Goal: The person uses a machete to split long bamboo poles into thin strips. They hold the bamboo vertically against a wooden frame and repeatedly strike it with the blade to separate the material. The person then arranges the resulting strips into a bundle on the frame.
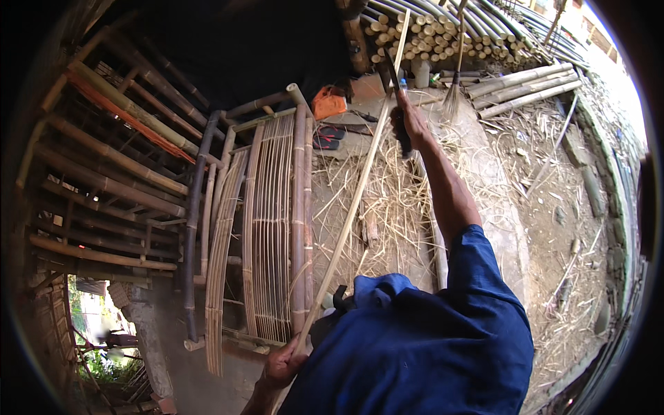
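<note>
A long, pale bamboo strip (356, 200) runs slantwise from the lower middle to the stacked poles at the top. My left hand (285, 363) is closed around the strip near its lower end, close to my body. Far out in front, my right hand (413, 124) grips a knife with a dark blade (392, 73). The blade crosses or lies against the strip; whether it cuts in I cannot tell. Something dark, perhaps the handle or a cloth, shows at the palm. Most of the right fingers are hidden.
Left of the strip stands a bamboo bench (271, 207) with a slatted top. Bamboo poles (443, 31) lie stacked at the back, a broom (453, 97) beside them. Thin shavings (387, 200) cover the floor. Dark sandals (328, 137) and an orange bag (328, 102) lie near the bench.
</note>
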`<state>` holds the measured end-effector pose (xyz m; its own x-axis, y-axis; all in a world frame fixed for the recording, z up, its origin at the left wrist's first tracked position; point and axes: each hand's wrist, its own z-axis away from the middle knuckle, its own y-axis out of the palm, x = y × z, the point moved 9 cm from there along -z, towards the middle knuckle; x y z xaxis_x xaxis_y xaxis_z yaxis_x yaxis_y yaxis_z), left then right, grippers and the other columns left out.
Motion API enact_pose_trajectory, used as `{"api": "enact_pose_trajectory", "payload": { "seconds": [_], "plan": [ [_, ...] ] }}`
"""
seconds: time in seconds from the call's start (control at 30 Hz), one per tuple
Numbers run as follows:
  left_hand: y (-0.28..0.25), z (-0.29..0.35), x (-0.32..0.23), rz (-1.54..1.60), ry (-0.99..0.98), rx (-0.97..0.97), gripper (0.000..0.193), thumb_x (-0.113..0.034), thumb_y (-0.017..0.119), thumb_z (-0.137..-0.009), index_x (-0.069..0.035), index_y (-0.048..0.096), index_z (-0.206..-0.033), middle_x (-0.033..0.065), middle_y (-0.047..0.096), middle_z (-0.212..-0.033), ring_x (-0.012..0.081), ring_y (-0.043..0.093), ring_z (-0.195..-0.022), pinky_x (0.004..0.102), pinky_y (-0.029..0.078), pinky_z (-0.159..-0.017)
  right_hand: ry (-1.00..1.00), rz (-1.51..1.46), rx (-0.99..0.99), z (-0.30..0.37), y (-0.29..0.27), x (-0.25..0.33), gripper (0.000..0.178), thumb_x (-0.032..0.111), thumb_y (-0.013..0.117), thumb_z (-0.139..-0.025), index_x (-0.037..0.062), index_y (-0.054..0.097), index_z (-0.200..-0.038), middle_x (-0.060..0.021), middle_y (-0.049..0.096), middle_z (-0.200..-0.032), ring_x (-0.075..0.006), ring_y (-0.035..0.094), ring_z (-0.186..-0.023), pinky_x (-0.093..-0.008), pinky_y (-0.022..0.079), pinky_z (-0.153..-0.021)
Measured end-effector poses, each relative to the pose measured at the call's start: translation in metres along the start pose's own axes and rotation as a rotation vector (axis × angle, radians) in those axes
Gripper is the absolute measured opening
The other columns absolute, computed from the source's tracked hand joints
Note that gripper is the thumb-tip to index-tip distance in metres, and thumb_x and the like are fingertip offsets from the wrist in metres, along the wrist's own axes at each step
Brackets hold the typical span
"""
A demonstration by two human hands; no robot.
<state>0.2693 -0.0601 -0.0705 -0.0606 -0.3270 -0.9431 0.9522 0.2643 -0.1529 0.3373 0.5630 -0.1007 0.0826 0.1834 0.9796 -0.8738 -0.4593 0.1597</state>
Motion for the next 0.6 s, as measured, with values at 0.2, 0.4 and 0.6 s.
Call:
{"api": "enact_pose_trajectory", "payload": {
  "seconds": [0.2,0.4,0.6],
  "plan": [
    [-0.012,-0.036,-0.002,-0.284,-0.16,0.224,0.065,-0.038,0.06,-0.099,0.003,0.041,-0.146,0.0189,0.067,-0.118,0.0216,0.064,-0.11,0.0355,0.053,-0.091,-0.036,-0.346,0.087,0.027,0.034,-0.002,0.014,0.015,0.06,-0.09,0.0018,0.064,-0.091,-0.0079,0.063,-0.074,-0.0168,0.06,-0.06,-0.0291,0.049,-0.056],
    [0.029,-0.238,-0.096,-0.073,0.247,0.115,0.067,-0.041,0.049,-0.103,0.004,0.031,-0.15,0.0176,0.065,-0.113,0.0229,0.066,-0.1,0.0362,0.054,-0.091,-0.021,-0.24,0.251,0.093,0.127,-0.003,0.019,0.019,0.061,-0.092,0.0002,0.064,-0.088,-0.0085,0.063,-0.073,-0.0172,0.06,-0.06,-0.0312,0.05,-0.055],
    [0.012,-0.295,-0.108,0.314,0.237,-0.144,0.042,-0.025,0.057,-0.101,-0.002,0.053,-0.136,-0.0054,0.046,-0.063,0.0013,0.038,-0.042,0.02,0.043,-0.041,-0.468,0.981,0.165,0.154,0.13,0.036,0.071,0.069,0.042,-0.094,0.0004,0.061,-0.088,-0.0191,0.063,-0.068,-0.0357,0.065,-0.061,-0.0475,0.051,-0.058]
  ]
}}
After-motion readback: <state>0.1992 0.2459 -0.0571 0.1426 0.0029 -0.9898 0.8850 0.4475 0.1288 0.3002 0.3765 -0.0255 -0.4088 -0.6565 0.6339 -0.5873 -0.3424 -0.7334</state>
